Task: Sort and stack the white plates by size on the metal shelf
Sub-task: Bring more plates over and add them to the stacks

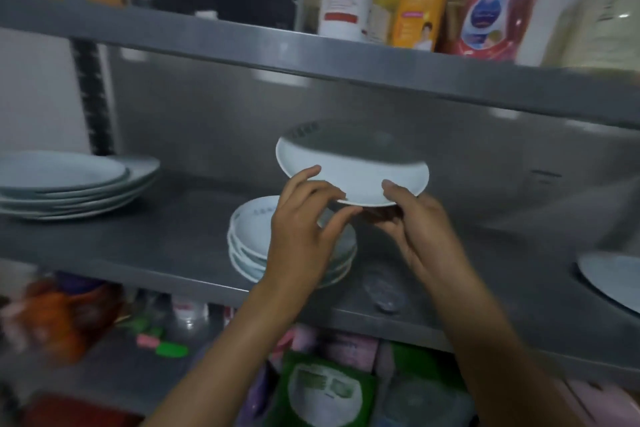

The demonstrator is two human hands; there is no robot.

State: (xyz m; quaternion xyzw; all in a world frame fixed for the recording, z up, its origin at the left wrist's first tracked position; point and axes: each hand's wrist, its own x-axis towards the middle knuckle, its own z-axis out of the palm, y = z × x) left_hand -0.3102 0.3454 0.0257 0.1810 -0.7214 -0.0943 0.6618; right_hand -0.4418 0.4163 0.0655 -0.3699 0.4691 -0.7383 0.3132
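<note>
Above a stack of small round dishes (249, 246), both hands' fingers (332, 222) pinching a glossy white plate (349, 177), grey metal shelf (173, 246)

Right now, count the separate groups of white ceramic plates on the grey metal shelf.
4: large stack far left, small-plate stack centre, one plate held in both hands, one at right edge. More may sit out of frame.

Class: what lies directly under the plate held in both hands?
Below the held plate sits a stack of small white plates on the metal shelf. The left hand covers the stack's right part.
</note>
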